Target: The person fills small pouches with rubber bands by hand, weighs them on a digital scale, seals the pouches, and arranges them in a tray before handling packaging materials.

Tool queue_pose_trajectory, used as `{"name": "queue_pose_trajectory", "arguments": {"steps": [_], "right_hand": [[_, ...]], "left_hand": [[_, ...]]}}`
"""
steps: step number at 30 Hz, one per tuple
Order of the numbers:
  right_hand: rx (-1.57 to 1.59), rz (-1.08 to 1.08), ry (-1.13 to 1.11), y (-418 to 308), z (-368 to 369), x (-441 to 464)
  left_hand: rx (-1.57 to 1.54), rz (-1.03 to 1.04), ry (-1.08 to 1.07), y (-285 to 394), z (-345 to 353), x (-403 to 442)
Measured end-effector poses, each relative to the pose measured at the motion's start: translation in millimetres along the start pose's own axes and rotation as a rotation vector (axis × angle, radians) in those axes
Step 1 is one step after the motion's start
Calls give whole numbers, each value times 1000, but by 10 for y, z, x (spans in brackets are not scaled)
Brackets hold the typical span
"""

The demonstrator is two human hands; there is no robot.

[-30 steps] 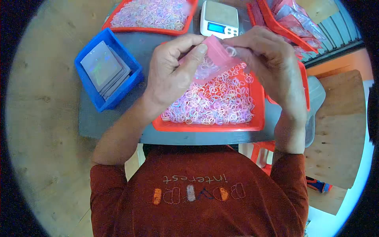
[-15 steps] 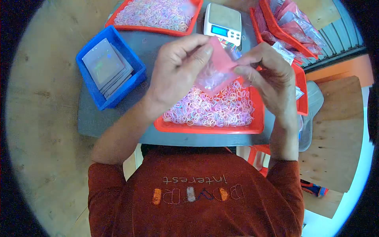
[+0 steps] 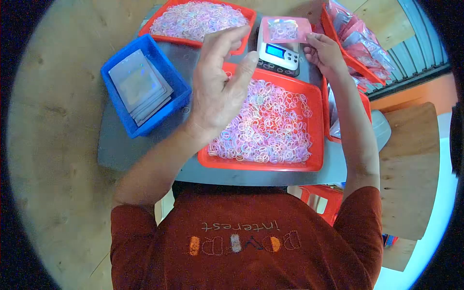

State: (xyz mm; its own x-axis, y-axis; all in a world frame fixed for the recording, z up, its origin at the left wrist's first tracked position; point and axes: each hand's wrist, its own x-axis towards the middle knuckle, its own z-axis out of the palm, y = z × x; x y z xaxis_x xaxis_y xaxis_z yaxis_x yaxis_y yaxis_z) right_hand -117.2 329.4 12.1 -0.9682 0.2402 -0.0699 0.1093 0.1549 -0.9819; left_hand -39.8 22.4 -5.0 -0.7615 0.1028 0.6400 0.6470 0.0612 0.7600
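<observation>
A pink-edged plastic bag [image 3: 296, 39] with rings inside lies over the top of the white digital scale [image 3: 279, 55], whose blue display is lit. My right hand [image 3: 325, 54] pinches the bag's right edge between thumb and fingers. Fingers raised and thumb apart, my left hand [image 3: 217, 84] is empty above the left side of the near red tray [image 3: 261, 166]. Loose pale pink and lilac rings [image 3: 270, 128] fill that tray, with red bottom showing between them.
On the left stands a blue bin [image 3: 126, 123] of flat clear bags [image 3: 137, 82]. A second red tray [image 3: 249, 14] of rings sits at the back. Red trays with filled bags [image 3: 362, 43] are stacked at the right, beside my right forearm.
The bag has gone from between both hands up onto the scale, carried by my right hand. My left hand has let go of it and opened.
</observation>
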Motion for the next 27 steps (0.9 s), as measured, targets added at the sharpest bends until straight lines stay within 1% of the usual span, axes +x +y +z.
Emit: {"name": "queue_pose_trajectory", "arguments": {"steps": [3,6,9,12,15,18,21,24,26,27], "right_hand": [[10,32,-59,81,-76,92],[112,109,36,113,-82,134],[94,149,-18,-18,-74,41],[58,132,0,-99,32,-101],[92,78,26,-56,84,-78],[33,134,7,52,32,178],[48,141,-33,145,-22,334],[75,89,-124,208,-119,402],[52,-61,53,-98,166,-28],[41,-135,138,-278,274,-291]], "left_hand": [[-8,17,24,17,21,5],[-48,15,72,14,39,8],[-54,22,84,-6,51,7],[-24,27,57,3,34,8],[15,16,13,-2,3,7],[14,-1,13,-30,21,3],[25,-14,6,-28,19,6],[29,-21,3,-17,17,2],[30,-30,7,-2,10,3],[67,4,15,0,0,10]]}}
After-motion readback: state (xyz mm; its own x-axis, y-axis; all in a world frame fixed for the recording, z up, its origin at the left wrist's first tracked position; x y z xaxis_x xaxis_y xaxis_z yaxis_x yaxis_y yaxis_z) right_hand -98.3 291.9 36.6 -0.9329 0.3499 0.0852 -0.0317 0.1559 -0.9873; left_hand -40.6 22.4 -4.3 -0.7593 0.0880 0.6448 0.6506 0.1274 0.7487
